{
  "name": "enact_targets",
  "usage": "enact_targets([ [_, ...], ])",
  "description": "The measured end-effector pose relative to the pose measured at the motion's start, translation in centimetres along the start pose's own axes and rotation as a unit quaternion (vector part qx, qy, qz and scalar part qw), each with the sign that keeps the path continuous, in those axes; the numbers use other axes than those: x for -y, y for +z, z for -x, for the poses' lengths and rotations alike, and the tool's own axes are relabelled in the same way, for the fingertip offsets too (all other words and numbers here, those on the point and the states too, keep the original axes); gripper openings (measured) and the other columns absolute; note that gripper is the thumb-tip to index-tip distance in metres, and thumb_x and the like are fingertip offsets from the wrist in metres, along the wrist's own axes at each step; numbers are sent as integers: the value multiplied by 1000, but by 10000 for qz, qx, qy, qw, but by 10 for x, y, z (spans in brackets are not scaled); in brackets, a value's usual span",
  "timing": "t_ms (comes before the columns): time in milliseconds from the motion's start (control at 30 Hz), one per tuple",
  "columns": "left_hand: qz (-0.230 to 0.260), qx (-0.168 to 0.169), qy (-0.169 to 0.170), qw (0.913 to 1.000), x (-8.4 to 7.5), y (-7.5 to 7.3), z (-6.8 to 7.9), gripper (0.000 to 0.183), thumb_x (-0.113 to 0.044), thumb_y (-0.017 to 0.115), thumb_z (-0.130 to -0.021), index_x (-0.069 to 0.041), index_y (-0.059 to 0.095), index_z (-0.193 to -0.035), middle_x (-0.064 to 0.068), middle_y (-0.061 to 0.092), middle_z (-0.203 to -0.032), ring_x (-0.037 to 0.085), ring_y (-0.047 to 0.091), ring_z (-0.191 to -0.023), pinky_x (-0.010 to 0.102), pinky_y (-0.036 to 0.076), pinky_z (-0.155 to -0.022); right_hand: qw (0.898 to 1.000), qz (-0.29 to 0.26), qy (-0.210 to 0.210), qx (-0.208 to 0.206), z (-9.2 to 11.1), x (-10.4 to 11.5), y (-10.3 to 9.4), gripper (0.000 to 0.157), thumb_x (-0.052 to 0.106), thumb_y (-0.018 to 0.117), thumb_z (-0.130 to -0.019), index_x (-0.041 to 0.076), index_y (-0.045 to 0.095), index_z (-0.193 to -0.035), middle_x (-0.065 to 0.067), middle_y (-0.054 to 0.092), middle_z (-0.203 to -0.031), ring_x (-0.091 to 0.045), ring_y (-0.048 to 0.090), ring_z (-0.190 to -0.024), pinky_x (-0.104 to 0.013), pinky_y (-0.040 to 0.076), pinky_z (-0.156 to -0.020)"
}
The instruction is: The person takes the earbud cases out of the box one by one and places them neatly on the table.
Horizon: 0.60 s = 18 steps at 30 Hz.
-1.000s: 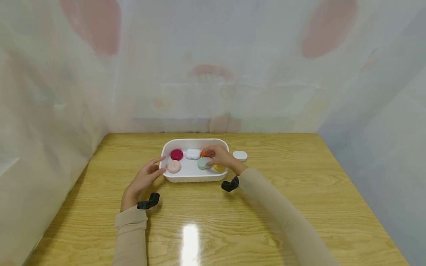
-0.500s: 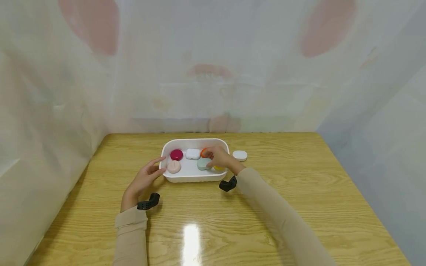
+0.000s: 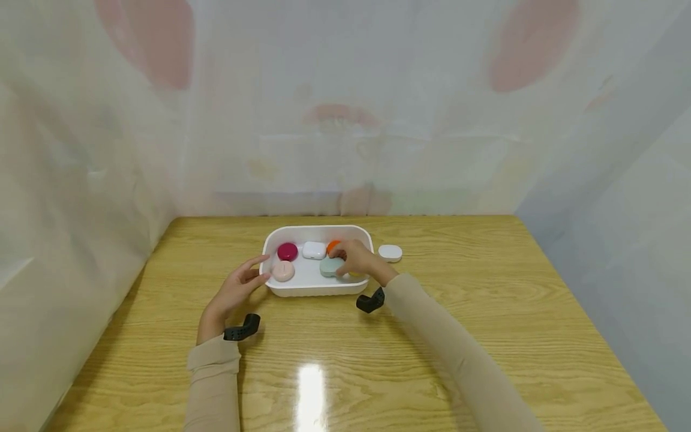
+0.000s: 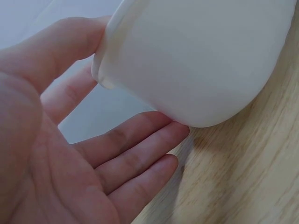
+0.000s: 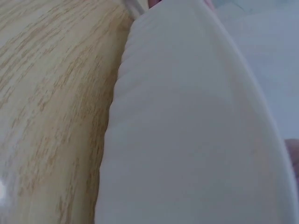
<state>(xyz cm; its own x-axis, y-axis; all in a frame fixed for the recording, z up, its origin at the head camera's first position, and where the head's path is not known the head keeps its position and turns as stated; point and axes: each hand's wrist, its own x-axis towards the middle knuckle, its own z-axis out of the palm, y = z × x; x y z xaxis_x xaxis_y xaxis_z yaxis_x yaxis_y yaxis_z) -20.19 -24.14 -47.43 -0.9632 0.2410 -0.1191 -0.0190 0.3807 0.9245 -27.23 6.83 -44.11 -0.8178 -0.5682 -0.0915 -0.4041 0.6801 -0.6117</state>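
Note:
A white tray [image 3: 308,290] stands on the wooden table. At its left end, my left hand [image 3: 236,289] touches the rim with thumb and index finger spread apart; in the left wrist view the other fingers [image 4: 135,161] extend straight beside the outer wall. Over the tray's right part, my right hand [image 3: 353,257] has bent fingers and thumb close about a mint-green case [image 3: 328,267]; I cannot tell whether they pinch it. An orange round case [image 3: 333,245] lies behind it. A yellow one [image 3: 356,274] is mostly covered by the hand. The right wrist view shows mainly the tray's wall [image 5: 177,116].
In the tray also lie a dark red round case [image 3: 287,252], a white earbud case [image 3: 314,250] and a pale pink round case [image 3: 283,271]. A white oval case [image 3: 390,253] rests on the table [image 3: 486,288] just right of the tray.
The mint-green case sits slightly nearer the tray's front. My right fingers have shifted a little, and more of the orange case shows. The left hand keeps its place at the tray.

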Motion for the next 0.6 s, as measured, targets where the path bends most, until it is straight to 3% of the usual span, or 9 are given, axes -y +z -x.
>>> enact_targets([
  [200,64,9,19,10000,1,-1,0,56,-32,54,-99,-16,35,-149,29,54,-134,8,53,-108,61,32,-110,9956,-811,-177,-445,2,-2,-1,35,1,78,-75,1,67,-109,-15,70,-113,-28,64,-108,-34,53,-95],
  [400,86,24,-30,10000,1,-1,2,57,-33,54,-99,-15,34,-149,29,53,-134,10,53,-110,62,31,-111,9889,-1168,-460,-794,10,0,-12,36,0,75,-78,-1,66,-113,-19,67,-117,-32,63,-109,-38,54,-95],
  [600,78,17,-153,9999,0,-3,2,58,-36,54,-98,-18,35,-149,27,52,-136,18,53,-116,63,30,-111,9840,-1422,-332,-1016,25,-2,-28,41,0,72,-82,-3,61,-121,-22,63,-125,-35,59,-116,-45,49,-101],
])
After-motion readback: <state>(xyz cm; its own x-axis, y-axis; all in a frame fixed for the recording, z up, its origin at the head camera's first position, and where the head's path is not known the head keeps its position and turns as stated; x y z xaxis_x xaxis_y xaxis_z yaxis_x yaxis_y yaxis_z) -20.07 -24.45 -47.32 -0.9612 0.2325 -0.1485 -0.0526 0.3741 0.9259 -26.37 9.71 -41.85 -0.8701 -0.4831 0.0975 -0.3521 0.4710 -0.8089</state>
